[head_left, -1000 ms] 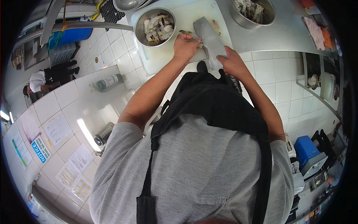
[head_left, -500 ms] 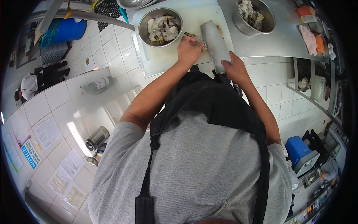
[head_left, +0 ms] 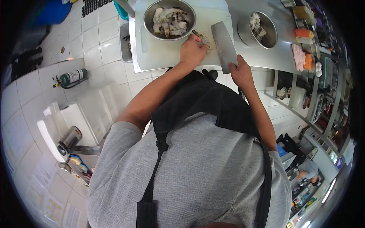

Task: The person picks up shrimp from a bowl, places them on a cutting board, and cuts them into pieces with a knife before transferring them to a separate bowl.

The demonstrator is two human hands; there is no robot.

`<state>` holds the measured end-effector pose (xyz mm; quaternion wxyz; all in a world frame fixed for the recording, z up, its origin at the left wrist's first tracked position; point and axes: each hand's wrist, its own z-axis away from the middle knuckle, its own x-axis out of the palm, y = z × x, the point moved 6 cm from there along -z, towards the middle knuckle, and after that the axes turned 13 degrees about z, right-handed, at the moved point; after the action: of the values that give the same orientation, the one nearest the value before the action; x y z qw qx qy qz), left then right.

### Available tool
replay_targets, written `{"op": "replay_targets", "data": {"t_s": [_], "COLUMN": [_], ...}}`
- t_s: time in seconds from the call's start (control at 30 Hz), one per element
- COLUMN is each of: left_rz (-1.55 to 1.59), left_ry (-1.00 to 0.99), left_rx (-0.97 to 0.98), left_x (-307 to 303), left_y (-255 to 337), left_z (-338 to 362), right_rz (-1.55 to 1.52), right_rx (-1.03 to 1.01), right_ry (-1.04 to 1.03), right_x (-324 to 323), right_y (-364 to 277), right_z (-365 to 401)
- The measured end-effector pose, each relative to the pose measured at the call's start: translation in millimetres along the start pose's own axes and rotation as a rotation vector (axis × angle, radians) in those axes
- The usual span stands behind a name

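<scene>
My left hand [head_left: 193, 51] has its fingers closed on a shrimp [head_left: 200, 36] lying on the white cutting board [head_left: 159, 56]. In my right hand [head_left: 242, 72], a broad cleaver [head_left: 223, 45] is gripped by its handle end. The blade angles over the right part of the board, a small gap away from the shrimp. Small scraps lie around the shrimp. Just beyond my left hand is a metal bowl [head_left: 146, 23] holding several shrimp [head_left: 170, 22].
A deep metal pot [head_left: 270, 39] with pale, greyish pieces in it stands right of the board on the steel counter [head_left: 243, 57]. Pink and orange cloths [head_left: 299, 57] lie farther right. A grey bin [head_left: 125, 55] sits by the counter's left end. Another person [head_left: 308, 167] is at far lower right.
The cleaver has shifted from beside the shrimp to the right, opening a gap. My left hand stays at the shrimp. The camera view has turned.
</scene>
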<state>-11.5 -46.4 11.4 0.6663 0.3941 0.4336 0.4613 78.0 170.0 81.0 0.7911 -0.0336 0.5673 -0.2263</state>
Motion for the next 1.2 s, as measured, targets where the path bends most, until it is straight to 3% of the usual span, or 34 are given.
{"op": "replay_targets", "data": {"t_s": [0.2,0.43,0.5,0.6,0.67,0.7,0.77,0.9,0.97,1.0,1.07,1.13,1.2], "left_rz": [0.07,-0.146,-0.25,-0.371,-0.381,-0.417,-0.465,-0.789,-0.893,-0.872,-0.86,-0.963,-0.931], "left_ry": [-0.015,-0.094,-0.064,-0.11,-0.155,-0.171,-0.174,-0.049,0.018,0.027,0.039,-0.089,-0.095], "left_rx": [-0.001,0.175,0.414,0.541,0.537,0.507,0.485,0.568,0.594,0.53,0.457,0.114,0.02], "left_x": [0,3,4,18,29,35,42,44,47,46,47,48,48], "left_y": [-6,9,31,59,60,55,51,53,57,55,60,63,65], "left_z": [-1,6,5,3,0,-1,-10,-3,3,3,5,2,-3], "right_rz": [0.116,0.192,0.175,0.156,-0.254,-0.263,-0.599,-0.626,-0.349,-0.356,-0.035,-0.002,0.032], "right_rx": [-0.047,-0.24,-0.257,-0.316,-0.065,-0.07,-0.031,0.014,-0.036,-0.042,-0.34,-0.435,-0.536], "right_ry": [-0.085,0.055,0.052,0.062,-0.277,-0.273,-0.408,-0.403,-0.336,-0.335,-0.036,0.071,0.175], "right_x": [3,-34,-36,-27,-27,-23,-4,-5,-29,-24,-24,-32,-44], "right_y": [-12,12,16,27,30,40,62,80,72,79,78,74,63], "right_z": [4,-25,-24,-33,-22,-21,-24,-26,-24,-27,-33,-27,-17]}}
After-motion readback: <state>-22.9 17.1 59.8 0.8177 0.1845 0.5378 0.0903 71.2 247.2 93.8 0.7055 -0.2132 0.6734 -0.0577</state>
